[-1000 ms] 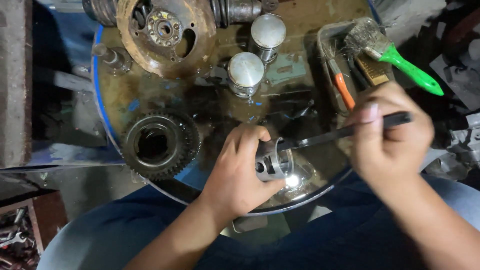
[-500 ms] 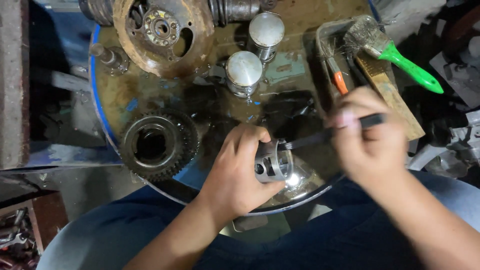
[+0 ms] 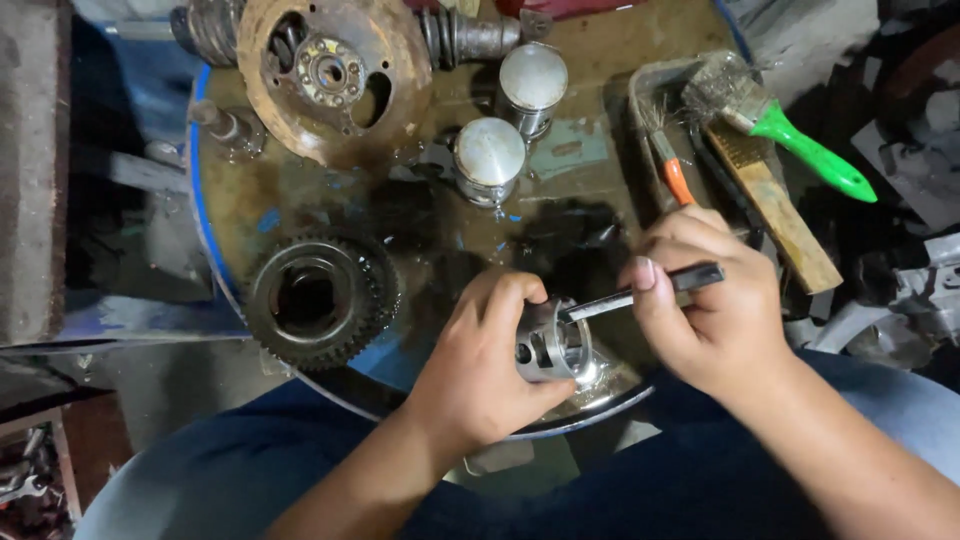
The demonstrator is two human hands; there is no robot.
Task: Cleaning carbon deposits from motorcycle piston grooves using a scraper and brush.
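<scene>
My left hand (image 3: 480, 365) grips a silvery metal piston (image 3: 553, 343) lying on its side near the front rim of an oily round drum top (image 3: 300, 210). My right hand (image 3: 715, 305) holds a thin dark metal blade (image 3: 640, 293), whose tip rests against the piston's upper edge. Both hands are close together at the drum's front right.
A toothed gear (image 3: 315, 297) lies left of my hands. Two upright pistons (image 3: 490, 155) (image 3: 533, 80) and a rusty round plate (image 3: 330, 75) stand farther back. A tray (image 3: 650, 90) at right holds a green-handled brush (image 3: 790, 135), an orange-handled brush (image 3: 672, 170) and a wooden wire brush (image 3: 780, 210).
My right hand has moved left, closer to the piston, sliding the blade along its edge. My left hand keeps the piston in the same spot.
</scene>
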